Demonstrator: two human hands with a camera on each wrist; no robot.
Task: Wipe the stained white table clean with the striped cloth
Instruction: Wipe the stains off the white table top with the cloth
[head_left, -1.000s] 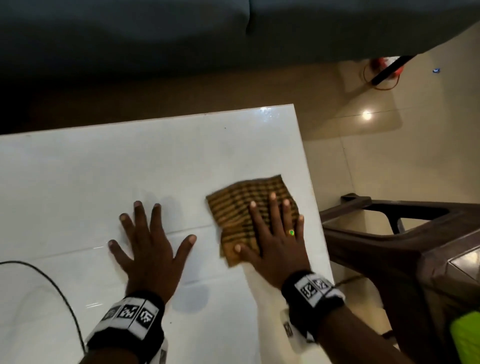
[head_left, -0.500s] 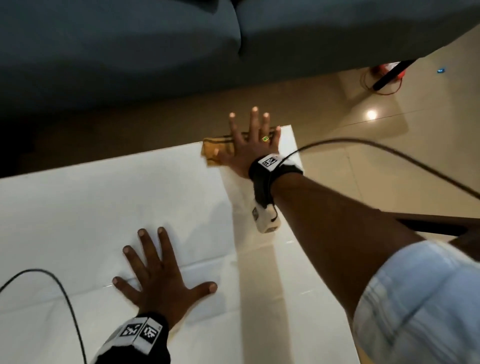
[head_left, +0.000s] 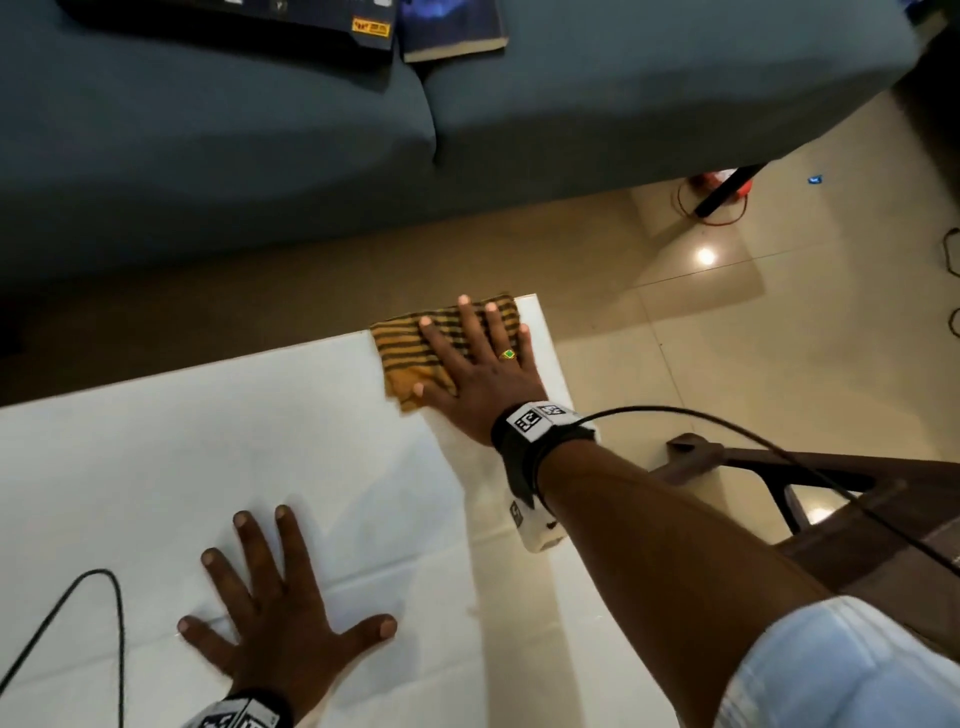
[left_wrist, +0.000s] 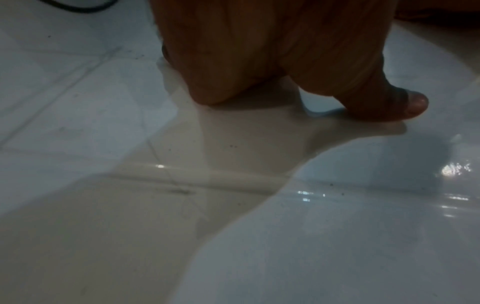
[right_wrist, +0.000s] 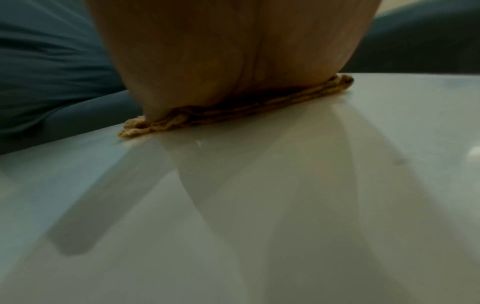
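The striped yellow-and-dark cloth (head_left: 410, 353) lies folded flat at the far right corner of the white table (head_left: 208, 457). My right hand (head_left: 475, 358) presses it down with straight, spread fingers, the palm covering its right part. In the right wrist view the cloth (right_wrist: 161, 125) shows as a thin folded edge under the palm, close to the table's far edge. My left hand (head_left: 275, 597) rests flat on the near part of the table, fingers spread, holding nothing. The left wrist view shows its thumb (left_wrist: 405, 105) on the glossy table (left_wrist: 337, 226), with small dark specks nearby.
A dark blue sofa (head_left: 467, 130) stands beyond the table, with books (head_left: 452, 31) on its seat. A brown chair (head_left: 857, 519) is close to the table's right edge. A black cable (head_left: 109, 613) lies on the table at the near left. Tiled floor (head_left: 753, 322) is to the right.
My right hand pushed the cloth from the near right of the table to the far right corner, then drew it slightly back. The left hand stayed flat in place.
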